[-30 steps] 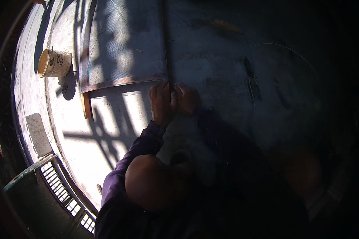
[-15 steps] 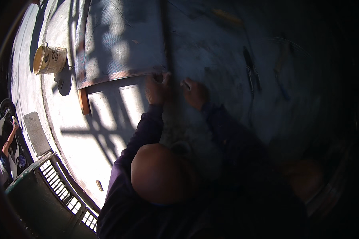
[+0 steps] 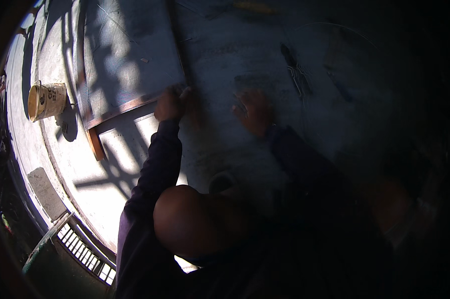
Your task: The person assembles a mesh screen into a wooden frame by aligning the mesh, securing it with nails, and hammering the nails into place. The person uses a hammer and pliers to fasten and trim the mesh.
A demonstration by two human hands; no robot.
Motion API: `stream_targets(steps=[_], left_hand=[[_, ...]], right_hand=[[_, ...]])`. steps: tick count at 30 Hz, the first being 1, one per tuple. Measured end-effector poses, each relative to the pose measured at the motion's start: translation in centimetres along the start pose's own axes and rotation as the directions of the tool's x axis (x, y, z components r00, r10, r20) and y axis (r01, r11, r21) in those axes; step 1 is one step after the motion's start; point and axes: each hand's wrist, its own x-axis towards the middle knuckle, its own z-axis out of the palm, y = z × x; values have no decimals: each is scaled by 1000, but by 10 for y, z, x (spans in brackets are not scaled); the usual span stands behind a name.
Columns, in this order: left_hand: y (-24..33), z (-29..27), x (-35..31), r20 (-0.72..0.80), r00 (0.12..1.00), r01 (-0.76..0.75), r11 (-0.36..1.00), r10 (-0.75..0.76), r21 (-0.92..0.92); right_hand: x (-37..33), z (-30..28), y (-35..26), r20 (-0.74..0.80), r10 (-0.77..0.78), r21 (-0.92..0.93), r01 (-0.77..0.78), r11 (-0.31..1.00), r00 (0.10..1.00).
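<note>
A wood-framed mesh screen (image 3: 130,70) lies on the floor ahead of me, its near rail (image 3: 125,107) partly in sunlight. My left hand (image 3: 170,103) is closed around the frame's near right corner; the fingertips are in shadow. To the right of it, my right hand (image 3: 256,113) hovers over the dark floor, thumb and fingers apart. No held thing can be made out in it. Dark pliers (image 3: 295,74) lie on the floor beyond that hand, beside a tool with a bluish handle (image 3: 339,87). A thin curved wire (image 3: 339,27) shows farther off.
A dirty pale bucket (image 3: 50,101) lies tipped on the left. A wooden piece (image 3: 95,144) sticks out under the frame's near left corner. My bare knee (image 3: 182,219) is close below my hands. A barred green metal gate (image 3: 85,251) borders the lower left.
My right hand has moved right, away from the frame, and its pinched fingers have spread. My left hand stays at the frame's corner. The whole view has shifted.
</note>
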Motion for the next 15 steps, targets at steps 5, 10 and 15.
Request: stream_targets(steps=[5,10,15], left_hand=[[-3,1,-1,-11,1000,28,1000,-28,12],[5,-3,-5,17,995,103,994,-102,-41],[10,-8,-9,60,994,94,994,-91,-56]], right_hand=[[20,-33,95,-405,493,-247,-611,752,770],[40,-28,199,-116,427,-475,-428,769,897],[42,-39,232,-366,291,-451,-441,776,884]])
